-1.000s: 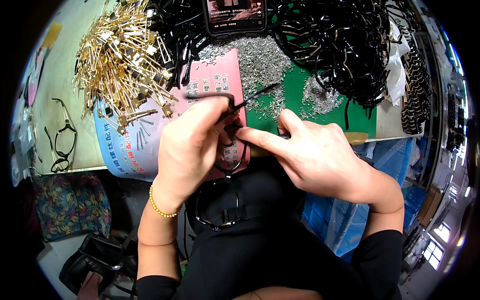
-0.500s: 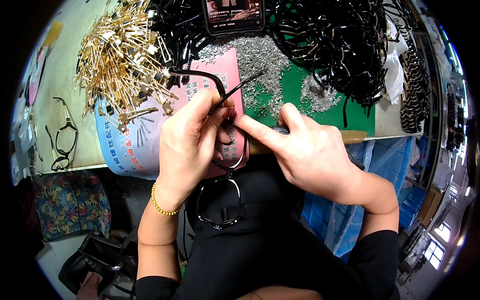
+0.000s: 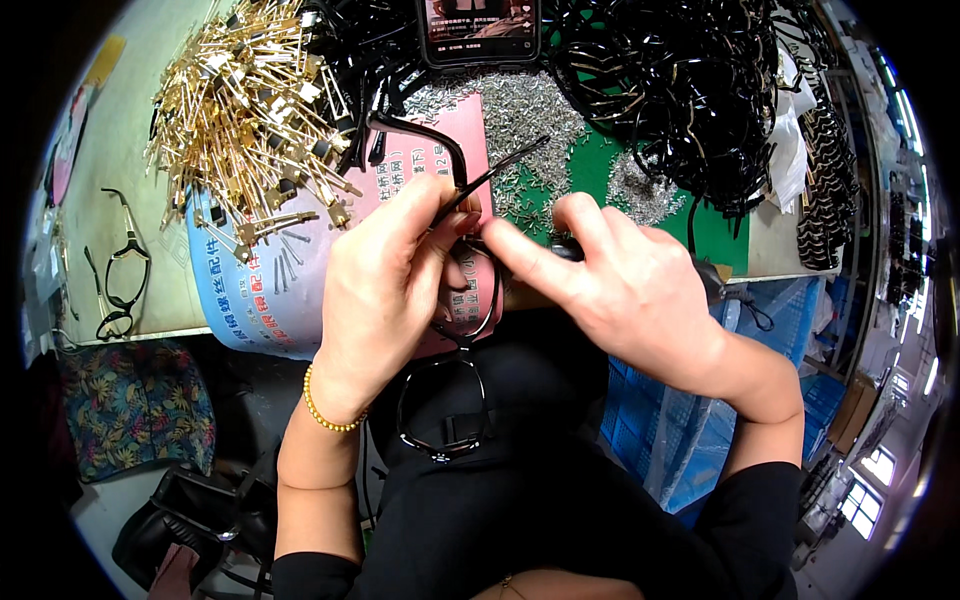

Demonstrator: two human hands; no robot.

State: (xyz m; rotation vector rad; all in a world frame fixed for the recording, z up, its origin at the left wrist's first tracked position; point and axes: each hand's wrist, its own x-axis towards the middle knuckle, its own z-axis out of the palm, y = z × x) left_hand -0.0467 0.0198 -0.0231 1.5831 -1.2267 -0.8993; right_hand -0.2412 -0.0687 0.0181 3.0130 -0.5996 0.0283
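My left hand (image 3: 385, 270) is closed, thumb and fingers pinching a black eyeglass frame (image 3: 403, 428) near a hinge. Its rims hang down below the hand in front of my black clothing, while the two temples (image 3: 455, 152) stick up and cross above my fingers. My right hand (image 3: 640, 300) comes in from the right, its index fingertip against the frame beside the left thumb. The other right fingers curl around a dark tool (image 3: 568, 248); most of it is hidden, so its exact kind is unclear.
Gold temple pieces (image 3: 250, 120) are heaped at the left, black frames (image 3: 670, 90) at the right. Small silver screws (image 3: 530, 130) lie on the green mat (image 3: 725, 235). A phone (image 3: 480, 35) stands at the back. Another eyeglass frame (image 3: 128, 275) lies far left; blue crates (image 3: 640, 430) stand right below.
Both hands stay at the frame with almost the same grip. The right hand's wrist has shifted slightly, and the view has moved a little.
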